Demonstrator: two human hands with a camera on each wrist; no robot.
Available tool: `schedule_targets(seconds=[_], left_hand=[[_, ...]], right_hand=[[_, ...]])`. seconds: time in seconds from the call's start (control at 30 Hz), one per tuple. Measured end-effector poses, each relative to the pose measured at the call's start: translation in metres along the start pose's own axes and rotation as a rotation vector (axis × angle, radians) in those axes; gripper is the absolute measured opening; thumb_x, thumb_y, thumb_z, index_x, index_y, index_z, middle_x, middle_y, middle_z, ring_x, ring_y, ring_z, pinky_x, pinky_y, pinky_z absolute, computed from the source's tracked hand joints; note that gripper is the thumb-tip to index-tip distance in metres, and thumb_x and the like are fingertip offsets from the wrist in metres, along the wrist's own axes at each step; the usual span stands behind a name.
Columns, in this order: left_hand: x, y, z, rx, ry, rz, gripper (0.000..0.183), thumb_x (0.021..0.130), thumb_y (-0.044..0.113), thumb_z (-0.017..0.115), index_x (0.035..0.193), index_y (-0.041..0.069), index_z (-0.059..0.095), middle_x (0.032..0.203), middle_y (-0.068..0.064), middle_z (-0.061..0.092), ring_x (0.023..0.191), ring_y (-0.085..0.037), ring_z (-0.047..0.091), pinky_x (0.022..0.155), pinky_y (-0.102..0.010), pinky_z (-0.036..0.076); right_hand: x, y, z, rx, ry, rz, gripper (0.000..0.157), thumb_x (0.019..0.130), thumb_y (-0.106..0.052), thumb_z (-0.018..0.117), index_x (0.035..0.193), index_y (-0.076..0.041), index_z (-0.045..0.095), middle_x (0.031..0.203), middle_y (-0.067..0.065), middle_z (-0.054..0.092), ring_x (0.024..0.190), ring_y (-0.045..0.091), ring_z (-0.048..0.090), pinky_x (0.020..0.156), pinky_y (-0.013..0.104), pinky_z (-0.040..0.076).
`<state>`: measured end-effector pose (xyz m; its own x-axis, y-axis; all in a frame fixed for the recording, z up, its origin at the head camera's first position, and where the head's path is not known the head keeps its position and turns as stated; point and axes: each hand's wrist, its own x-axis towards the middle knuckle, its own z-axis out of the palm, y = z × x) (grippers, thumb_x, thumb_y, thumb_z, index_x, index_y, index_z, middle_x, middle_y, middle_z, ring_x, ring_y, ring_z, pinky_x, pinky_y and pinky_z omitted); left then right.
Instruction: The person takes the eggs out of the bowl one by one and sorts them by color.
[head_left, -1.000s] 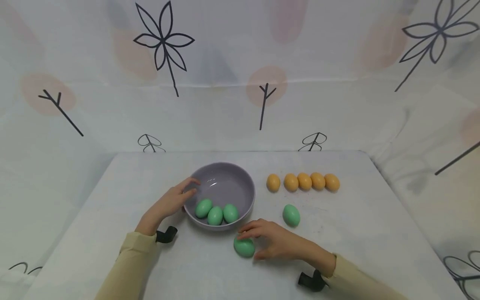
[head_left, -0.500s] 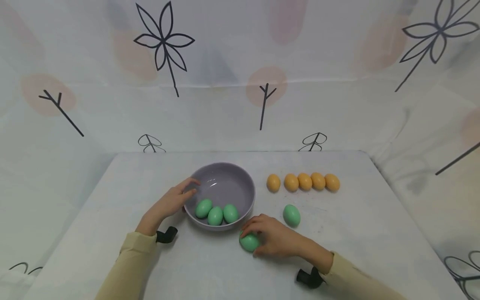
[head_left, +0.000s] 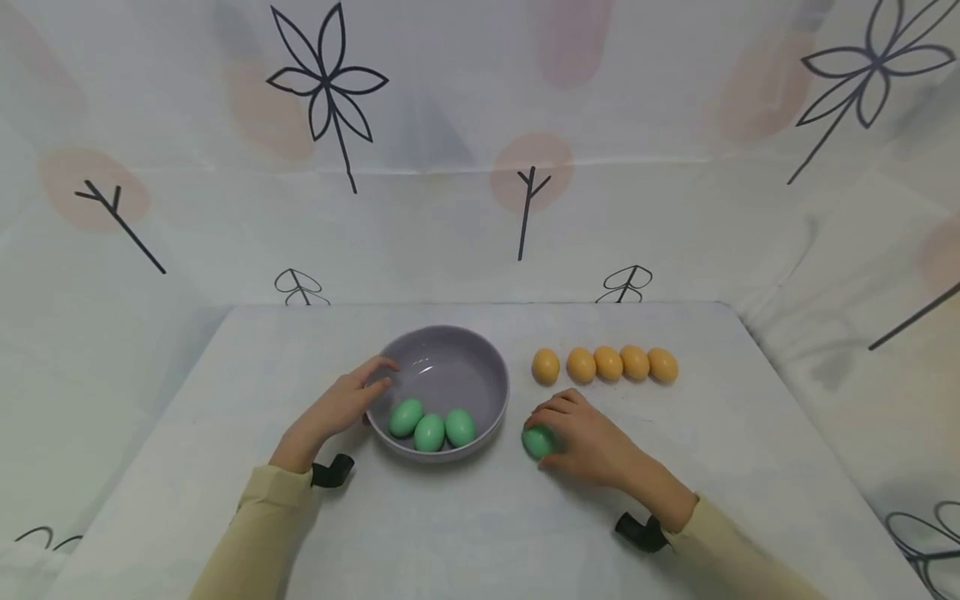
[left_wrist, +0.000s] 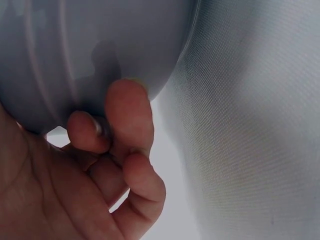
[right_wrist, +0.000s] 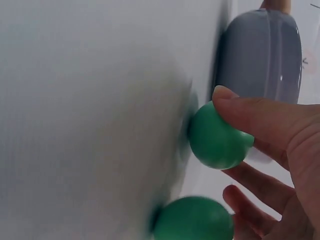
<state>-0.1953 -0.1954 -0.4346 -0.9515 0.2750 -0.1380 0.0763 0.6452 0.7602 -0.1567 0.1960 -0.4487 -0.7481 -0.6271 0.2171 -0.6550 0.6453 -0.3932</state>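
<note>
A round purple-grey bowl [head_left: 457, 367] stands on the white table with three green eggs [head_left: 429, 432] in its near side. My left hand [head_left: 341, 407] holds the bowl at its left rim, some fingers over the edge and others against the outer wall [left_wrist: 100, 50]. To the right of the bowl, my right hand [head_left: 588, 442] pinches a green egg [head_left: 538, 442] between thumb and fingers, low over or on the table; the right wrist view leaves contact unclear. Close beside it in that view lies another green egg [right_wrist: 194, 220], hidden behind the hand from the head camera.
Several orange eggs [head_left: 607, 364] form a row behind my right hand, the leftmost slightly apart. Patterned white cloth [head_left: 450, 233] hangs behind the table [head_left: 420, 533] and at both sides.
My right hand has closed on the near green egg and carried it right and farther back, beside the other loose green egg. The left hand and bowl have stayed put.
</note>
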Motion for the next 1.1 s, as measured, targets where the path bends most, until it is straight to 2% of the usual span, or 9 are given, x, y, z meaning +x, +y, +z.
schedule_targets(seconds=[0.23,0.5,0.7,0.9,1.1], left_hand=[[0.001,-0.003,0.002,-0.004,-0.002,0.000,0.034,0.105,0.030,0.046,0.138,0.023,0.051,0.136,-0.021,0.050,0.073,-0.024,0.057,0.062,-0.038,0.049],[0.001,-0.003,0.002,-0.001,0.002,0.006,0.034,0.105,0.030,0.046,0.137,0.023,0.051,0.136,-0.020,0.050,0.074,-0.024,0.057,0.062,-0.038,0.050],[0.001,-0.003,0.001,-0.003,0.004,0.016,0.034,0.105,0.029,0.046,0.137,0.022,0.051,0.137,-0.020,0.050,0.074,-0.024,0.057,0.062,-0.039,0.050],[0.001,-0.002,0.000,-0.007,0.006,0.018,0.034,0.105,0.029,0.046,0.137,0.022,0.051,0.138,-0.020,0.049,0.076,-0.024,0.056,0.062,-0.039,0.050],[0.001,-0.002,0.000,-0.007,0.004,0.016,0.033,0.105,0.030,0.046,0.137,0.023,0.051,0.137,-0.019,0.049,0.075,-0.024,0.056,0.062,-0.040,0.050]], right_hand=[[-0.001,0.018,-0.005,0.012,0.002,0.041,0.047,0.070,-0.023,0.092,0.111,-0.021,0.070,0.114,-0.010,0.065,0.114,0.019,0.051,0.095,0.046,0.044],[-0.005,0.036,-0.004,0.164,-0.007,0.099,0.049,0.074,-0.022,0.090,0.117,-0.020,0.068,0.116,-0.011,0.064,0.117,0.022,0.051,0.098,0.051,0.040],[-0.007,0.039,-0.003,0.236,0.034,0.095,0.051,0.072,-0.022,0.091,0.117,-0.019,0.067,0.117,-0.006,0.063,0.111,0.022,0.054,0.092,0.050,0.041],[-0.006,0.039,-0.002,0.236,0.054,0.099,0.053,0.071,-0.027,0.092,0.117,-0.016,0.066,0.116,-0.002,0.061,0.105,0.023,0.055,0.088,0.047,0.043],[-0.006,0.039,-0.001,0.237,0.040,0.111,0.057,0.071,-0.030,0.092,0.119,-0.014,0.066,0.118,-0.001,0.060,0.107,0.024,0.054,0.091,0.048,0.044]])
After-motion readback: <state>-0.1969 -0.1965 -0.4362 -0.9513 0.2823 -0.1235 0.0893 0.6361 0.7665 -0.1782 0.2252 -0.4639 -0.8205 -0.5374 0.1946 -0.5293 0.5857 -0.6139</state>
